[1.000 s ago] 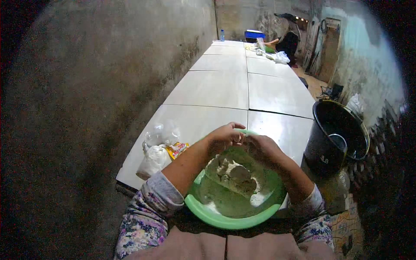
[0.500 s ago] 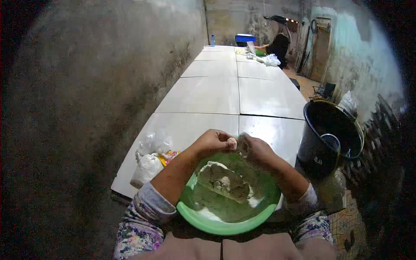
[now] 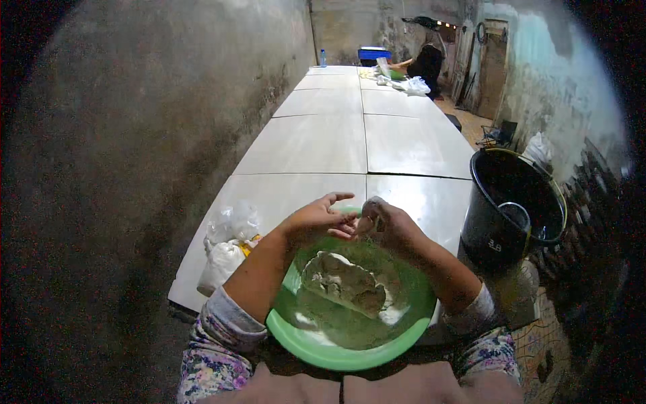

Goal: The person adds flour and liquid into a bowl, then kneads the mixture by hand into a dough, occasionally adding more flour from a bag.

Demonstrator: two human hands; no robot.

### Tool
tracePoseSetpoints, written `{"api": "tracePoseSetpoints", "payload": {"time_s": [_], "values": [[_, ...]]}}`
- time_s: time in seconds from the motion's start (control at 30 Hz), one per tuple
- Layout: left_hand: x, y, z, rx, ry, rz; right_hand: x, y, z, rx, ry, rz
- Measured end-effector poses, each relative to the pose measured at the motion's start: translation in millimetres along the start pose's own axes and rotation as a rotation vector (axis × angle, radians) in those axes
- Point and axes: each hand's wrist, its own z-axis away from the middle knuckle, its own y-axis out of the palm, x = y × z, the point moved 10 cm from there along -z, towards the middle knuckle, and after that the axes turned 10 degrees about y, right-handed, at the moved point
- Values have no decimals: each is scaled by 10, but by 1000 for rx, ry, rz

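A green basin (image 3: 350, 359) sits in front of me at the table's near end, with a broad, rough-surfaced mass of pale dough (image 3: 344, 283) and loose white flour inside. Above its far rim my left hand (image 3: 323, 219) is open, fingers stretched toward the other hand. My right hand (image 3: 390, 225), whitened at the fingers, is closed in a pinch. Between its fingertips is a small pale lump of dough (image 3: 366, 224), partly hidden by the fingers. The two hands' fingertips nearly meet.
Left of the basin stand a white-filled plastic bag (image 3: 223, 264) and a crumpled clear bag (image 3: 232, 222). A black bucket (image 3: 494, 232) is at the right. Along the long white-tiled table (image 3: 296, 145), a person (image 3: 425, 67) is at the far end near white bags (image 3: 412, 85).
My left hand has opened and let go of the small dough lump, its fingers now extended. My right hand stays pinched. The view has shifted slightly.
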Motion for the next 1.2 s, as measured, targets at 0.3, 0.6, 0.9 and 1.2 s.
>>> {"api": "tracePoseSetpoints", "payload": {"time_s": [0.3,0.6,0.9,1.2], "values": [[35,180,36,61,-99,-178,-3,-76,-5,-76,7,122],[25,89,27,54,-50,-272,-138,16,-47,114,42,-201],[-82,44,105,-33,-39,-160,-24,-4,-29,53,57,-273],[-42,96,114,-23,-116,-128,58,-75,-10,-25,-46,59]]}}
